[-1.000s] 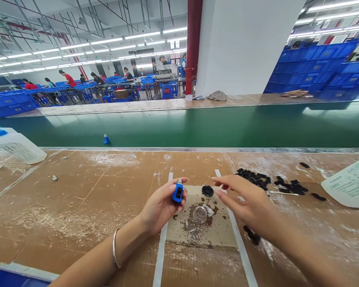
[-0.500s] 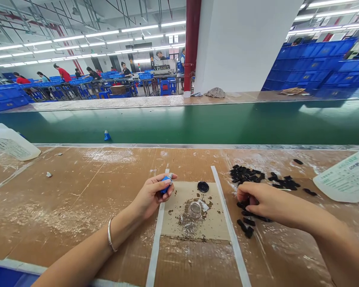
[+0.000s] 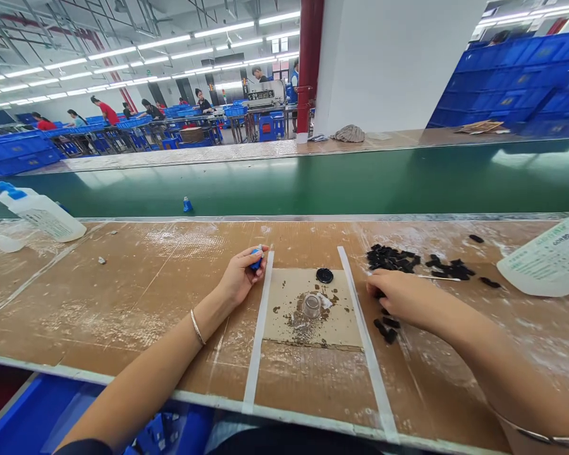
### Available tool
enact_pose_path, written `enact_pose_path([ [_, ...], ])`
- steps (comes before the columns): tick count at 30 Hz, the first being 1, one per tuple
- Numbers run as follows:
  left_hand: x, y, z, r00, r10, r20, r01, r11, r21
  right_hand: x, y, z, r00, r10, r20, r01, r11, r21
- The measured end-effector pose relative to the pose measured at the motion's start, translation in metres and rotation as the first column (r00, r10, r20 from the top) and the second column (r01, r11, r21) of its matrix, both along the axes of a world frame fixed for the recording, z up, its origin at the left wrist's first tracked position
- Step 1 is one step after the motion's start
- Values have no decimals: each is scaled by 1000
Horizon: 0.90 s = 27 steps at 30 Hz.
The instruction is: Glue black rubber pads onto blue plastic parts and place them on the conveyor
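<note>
Beside a white tape strip [image 3: 258,328] on the cardboard bench top [image 3: 123,297]: left hand [image 3: 241,276] pinching a blue part [image 3: 255,258]; right hand [image 3: 398,294] curled, fingertips down near black pieces [image 3: 391,336]; small clear jar [image 3: 312,305] between strips.

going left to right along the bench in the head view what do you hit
white plastic bottle with blue cap, left hand, blue plastic part, glass jar, right hand, labelled white plastic container

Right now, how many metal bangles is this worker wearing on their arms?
2. One silver-coloured bangle circles the left wrist, just behind the left hand; the other circles the right arm at the view's lower right corner. More could be hidden beyond the frame.
</note>
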State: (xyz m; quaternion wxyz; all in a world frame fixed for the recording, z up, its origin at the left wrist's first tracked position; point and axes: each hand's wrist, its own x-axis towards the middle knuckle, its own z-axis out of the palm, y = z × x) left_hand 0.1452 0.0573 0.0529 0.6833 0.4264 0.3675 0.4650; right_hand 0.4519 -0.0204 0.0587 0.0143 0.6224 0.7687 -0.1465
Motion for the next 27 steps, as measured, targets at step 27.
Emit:
enact_pose_path([
  [27,-199,-230,-29,-42,703,-710,-808,395,438,-7,-4,12,962,-25,270,41,998,-56],
])
